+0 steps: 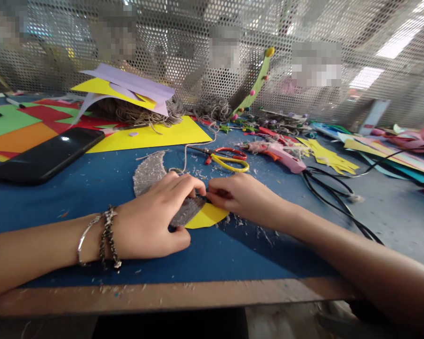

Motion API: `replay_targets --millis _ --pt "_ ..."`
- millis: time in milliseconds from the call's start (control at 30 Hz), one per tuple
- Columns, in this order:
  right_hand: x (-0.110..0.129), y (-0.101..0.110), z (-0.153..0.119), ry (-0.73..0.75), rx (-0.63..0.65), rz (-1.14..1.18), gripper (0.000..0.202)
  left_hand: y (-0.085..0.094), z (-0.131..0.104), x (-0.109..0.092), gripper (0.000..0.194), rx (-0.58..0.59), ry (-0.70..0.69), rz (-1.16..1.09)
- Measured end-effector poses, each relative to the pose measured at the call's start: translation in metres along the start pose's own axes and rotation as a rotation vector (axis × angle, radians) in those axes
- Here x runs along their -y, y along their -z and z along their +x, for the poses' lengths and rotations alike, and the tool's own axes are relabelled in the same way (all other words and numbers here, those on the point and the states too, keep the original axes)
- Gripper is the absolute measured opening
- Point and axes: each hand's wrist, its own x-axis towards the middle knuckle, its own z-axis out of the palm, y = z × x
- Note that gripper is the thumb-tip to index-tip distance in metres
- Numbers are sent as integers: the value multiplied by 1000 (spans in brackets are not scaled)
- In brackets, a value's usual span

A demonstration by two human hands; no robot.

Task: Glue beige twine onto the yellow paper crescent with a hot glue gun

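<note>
A yellow paper crescent (209, 216), largely covered with grey yarn (149, 170), lies on the blue tabletop. My left hand (151, 216) rests across its middle and holds it down, fingers curved over the yarn and thumb at the near edge. Close to the bare yellow end, my right hand (238, 195) is closed in a pinch; what its fingertips hold is hidden. A loose strand of yarn (185, 157) trails from the back toward my left hand. Just beyond both hands lie scissors (229, 160) with red and yellow handles.
A black phone (45, 155) and coloured paper sheets (31, 122) lie at left. Yarn skeins (144, 110) sit under more paper. At right are a pink glue gun (286, 157) and its black cable (335, 202). Behind stands a perforated metal screen (187, 47), with people beyond.
</note>
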Motion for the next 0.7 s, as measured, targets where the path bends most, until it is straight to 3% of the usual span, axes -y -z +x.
replay_targets --millis 267,433,700 --pt "-1 -1 0 -3 0 -14 17 0 0 9 38 -25 -84 17" --pt "0 0 0 -11 18 2 15 2 1 9 30 30 -135 26" --pt "-2 -1 -1 10 6 3 17 3 1 7 21 54 -126 35"
